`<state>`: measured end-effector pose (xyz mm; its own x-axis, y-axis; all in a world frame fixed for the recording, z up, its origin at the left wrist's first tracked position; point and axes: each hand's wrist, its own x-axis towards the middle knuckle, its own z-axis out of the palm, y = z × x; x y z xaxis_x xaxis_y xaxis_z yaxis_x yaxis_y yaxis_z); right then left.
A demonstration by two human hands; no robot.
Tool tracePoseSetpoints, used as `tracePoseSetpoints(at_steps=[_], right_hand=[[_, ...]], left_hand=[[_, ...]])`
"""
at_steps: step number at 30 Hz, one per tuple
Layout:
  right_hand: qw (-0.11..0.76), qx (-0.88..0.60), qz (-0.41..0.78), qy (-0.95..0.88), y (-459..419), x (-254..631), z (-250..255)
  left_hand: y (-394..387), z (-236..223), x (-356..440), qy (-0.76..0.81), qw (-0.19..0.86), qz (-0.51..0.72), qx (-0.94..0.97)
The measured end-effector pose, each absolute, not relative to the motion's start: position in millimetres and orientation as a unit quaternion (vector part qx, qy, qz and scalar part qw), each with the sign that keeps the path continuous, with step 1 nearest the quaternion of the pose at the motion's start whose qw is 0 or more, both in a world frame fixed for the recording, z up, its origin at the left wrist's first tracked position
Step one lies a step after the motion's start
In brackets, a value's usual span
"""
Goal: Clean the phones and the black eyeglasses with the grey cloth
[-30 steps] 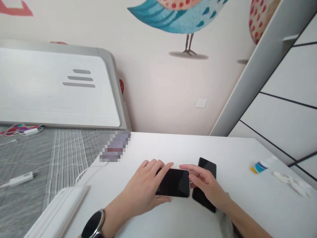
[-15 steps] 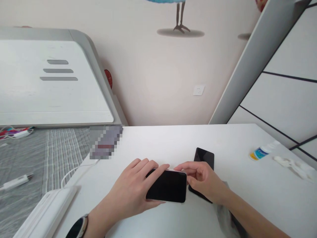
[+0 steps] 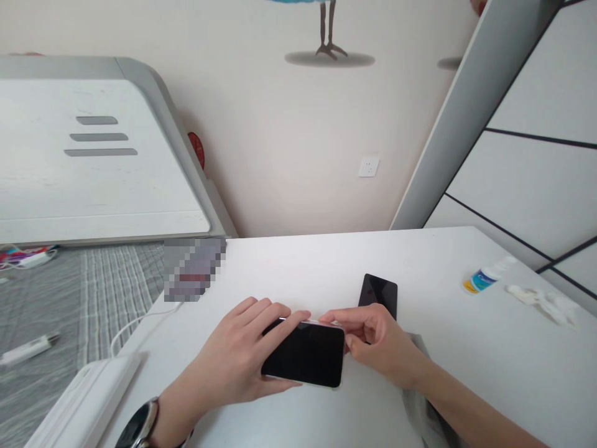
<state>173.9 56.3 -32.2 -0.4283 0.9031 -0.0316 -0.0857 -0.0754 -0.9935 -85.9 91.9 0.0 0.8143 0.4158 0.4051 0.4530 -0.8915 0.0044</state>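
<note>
A person's two bare hands close on a black-screened smartphone with a pale rim (image 3: 303, 356) near the front of a white bench (image 3: 420, 255), seen from the head-worn camera. The left hand (image 3: 228, 351), a round black wristwatch (image 3: 138, 426) on its wrist, grips the phone's left end, with its fingers reaching over the top edge. The right hand (image 3: 379, 341), curled, pinches the phone's right end. Whether the phone touches the bench cannot be told. Just beyond the right hand, a second black smartphone (image 3: 378, 295) lies on the bench, its lower part hidden behind the hand. A crumpled grey cloth (image 3: 420, 389) lies under the right forearm. Farther right are a small white bottle with a blue-and-yellow label (image 3: 482, 280) and a crumpled white tissue (image 3: 541, 305). At left, a thin white cable (image 3: 140, 326) trails across the bench past a pixel-blurred object (image 3: 193, 269) and a long white box (image 3: 88, 398). Beyond lies a bed with a grey checked sheet (image 3: 121, 292), backed by a white slotted headboard (image 3: 100, 149). A white wall socket (image 3: 368, 167) sits below a painted bird (image 3: 329, 37).
</note>
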Motion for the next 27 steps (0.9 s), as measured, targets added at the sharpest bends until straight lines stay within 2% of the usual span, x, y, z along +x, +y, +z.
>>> tracePoseSetpoints(at_steps=[8, 13, 18, 27], right_hand=[[0.421, -0.387, 0.62, -0.537, 57, 170, -32], [0.433, -0.309, 0.698, -0.48, 65, 171, -40], [0.405, -0.25, 0.743, -0.47, 66, 168, -44], [0.414, -0.29, 0.704, -0.499, 62, 165, -42]], left_hand=[[90, 1, -87, -0.236, 0.041, -0.213, -0.947], [96, -6, -91, -0.302, 0.034, -0.189, -0.934], [98, -12, -89, -0.363, 0.034, -0.194, -0.911], [92, -16, -81, -0.387, 0.044, -0.201, -0.899]])
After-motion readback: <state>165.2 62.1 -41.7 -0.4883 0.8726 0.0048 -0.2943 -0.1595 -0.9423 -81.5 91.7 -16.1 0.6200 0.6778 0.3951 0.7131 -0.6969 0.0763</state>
